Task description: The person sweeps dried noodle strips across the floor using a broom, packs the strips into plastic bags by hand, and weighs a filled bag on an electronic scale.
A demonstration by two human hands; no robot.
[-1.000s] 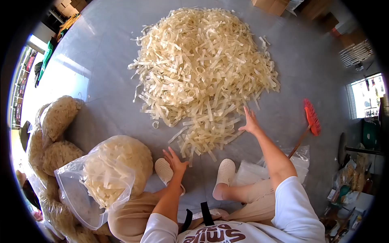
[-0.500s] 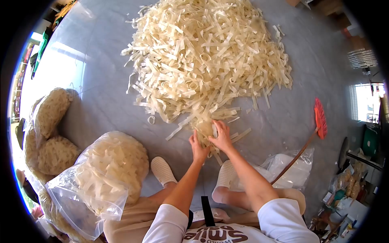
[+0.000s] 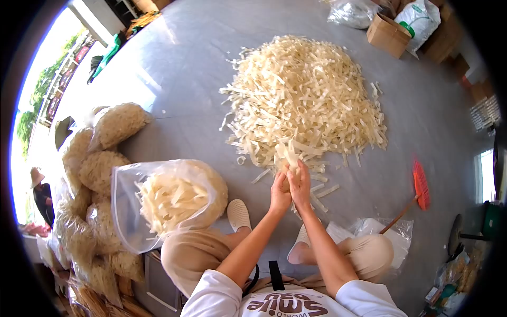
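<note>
Bunch of pale strips point(image 3: 287, 157): it is between the two hands, in front of the person, at the near edge of the pile; here is the clock centre.
Left hand point(image 3: 281, 191): its fingers are clamped on the bunch, from about 7 o'clock.
Right hand point(image 3: 299, 185): its fingers also are clamped on the bunch, from about 5 o'clock, just beside the left hand.
Pile of strips point(image 3: 306, 95): at 12 o'clock, it lies wide on the grey floor point(image 3: 185, 79).
Loose strips point(image 3: 327, 191): near, at 4 to 5 o'clock.
Open clear bag point(image 3: 217, 185): between 8 and 9 o'clock, with similar strips inside.
Filled bags point(image 3: 103, 171): farther, around 9 o'clock, one on another.
Red broom point(image 3: 421, 186): about 3 o'clock.
Flat plastic bags point(image 3: 398, 235): 4 o'clock.
Cardboard box point(image 3: 388, 36): 1 o'clock, well apart.
</note>
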